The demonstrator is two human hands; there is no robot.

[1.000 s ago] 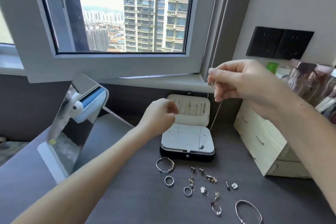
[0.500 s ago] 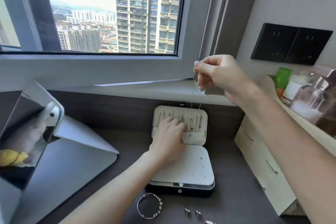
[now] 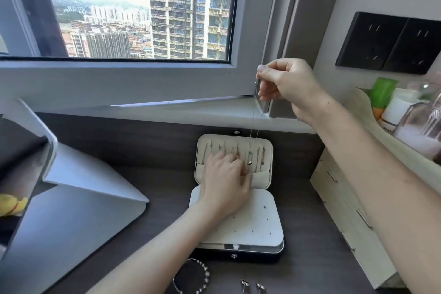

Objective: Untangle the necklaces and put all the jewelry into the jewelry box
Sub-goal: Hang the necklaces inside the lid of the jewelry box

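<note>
Your right hand [image 3: 286, 86] pinches the top of a thin necklace chain [image 3: 252, 124] between thumb and forefinger, raised just in front of the lower corner of the window frame [image 3: 119, 81]. The chain hangs straight down to the upright lid of the jewelry box [image 3: 238, 256], among the other chains hooked there. Your left hand [image 3: 225, 184] lies against the lid's lower pocket, fingers curled at the chain's bottom end; whether they grasp it cannot be told. The box stands open, its lid against the dark back panel. A wide strip of dark desk [image 3: 167, 198] shows between the box and the mirror stand [image 3: 78, 217] on the left. A narrower strip separates it from the drawer unit [image 3: 346, 210] on the right. Just in front of the box lie a beaded bracelet [image 3: 206, 273] and two earrings [image 3: 244, 283]. Black sockets [image 3: 391, 43] sit on the wall above the drawers.
</note>
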